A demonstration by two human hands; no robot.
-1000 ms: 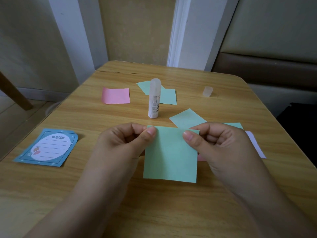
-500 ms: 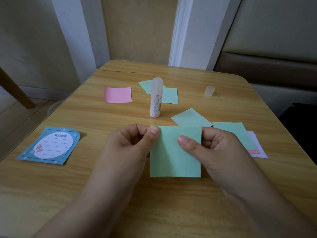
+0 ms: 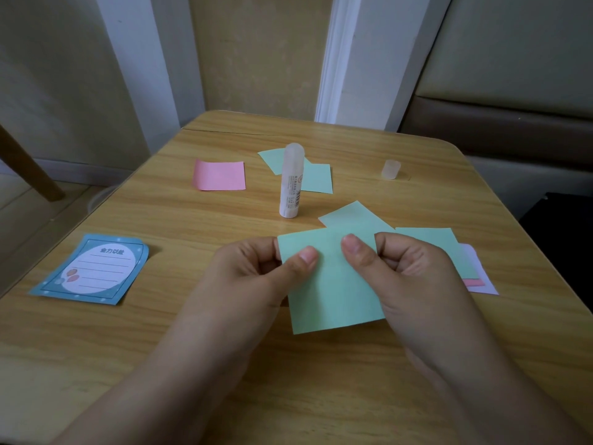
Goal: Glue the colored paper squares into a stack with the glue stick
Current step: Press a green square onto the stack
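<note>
Tilted now, smooth green paper square (image 3: 333, 293) stays pinched by both hands (image 3: 321, 274).

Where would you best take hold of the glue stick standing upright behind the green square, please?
Grip the glue stick around its labelled lower barrel, coming from its left side. It stands upright with bare table there, while green squares lie right behind it. The clear top is probably the exposed glue, as a cap sits apart.
</note>
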